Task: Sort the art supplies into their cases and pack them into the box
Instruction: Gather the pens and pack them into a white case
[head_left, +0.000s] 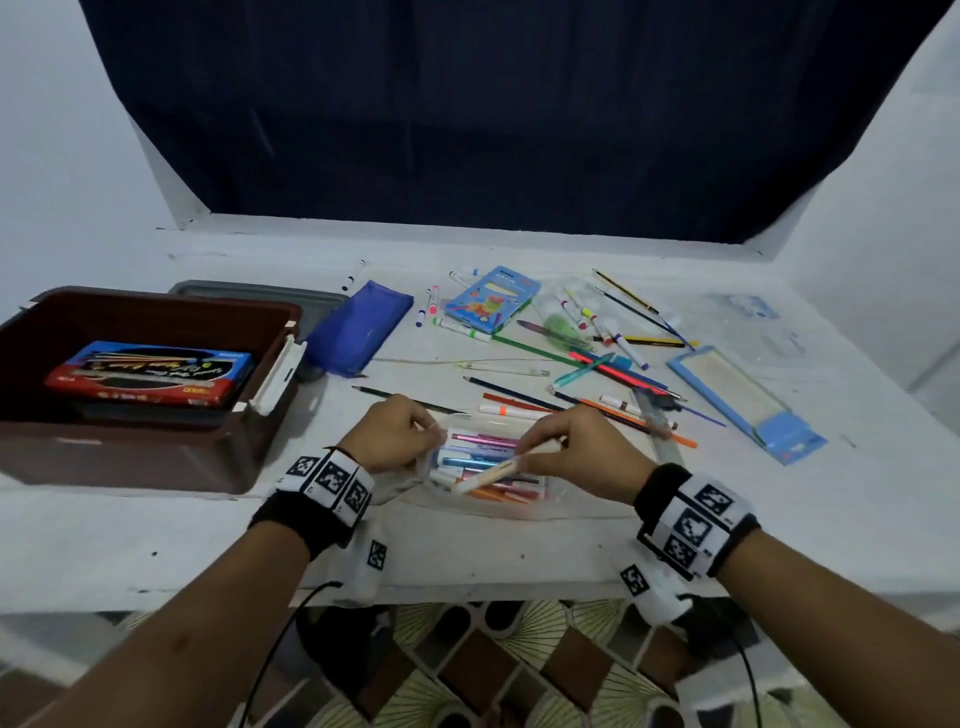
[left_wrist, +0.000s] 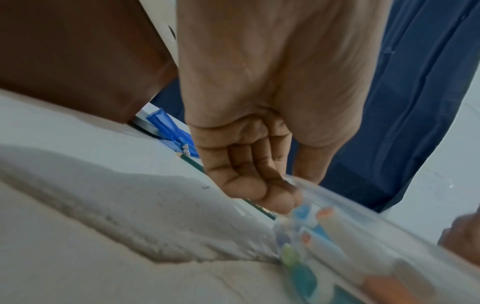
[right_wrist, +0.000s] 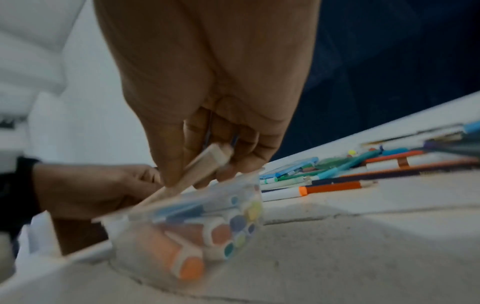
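A clear plastic case (head_left: 540, 506) with several coloured markers lies on the white table near its front edge. My left hand (head_left: 402, 434) pinches the case's left rim (left_wrist: 306, 185), fingers curled. My right hand (head_left: 566, 447) holds a cream-coloured marker (head_left: 491, 474) slanted over the case's open top; in the right wrist view the marker (right_wrist: 197, 170) sits between thumb and fingers above the case (right_wrist: 187, 226). A brown box (head_left: 156, 312) at the left holds a red and blue flat case (head_left: 150, 374).
Loose markers, pencils and brushes (head_left: 597, 374) lie scattered behind the case. A blue zip pouch (head_left: 358, 327), a blue crayon pack (head_left: 493, 299), a clear palette (head_left: 576, 306) and a light blue flat case (head_left: 748, 400) sit further back. The box's grey lid (head_left: 260, 293) lies behind it.
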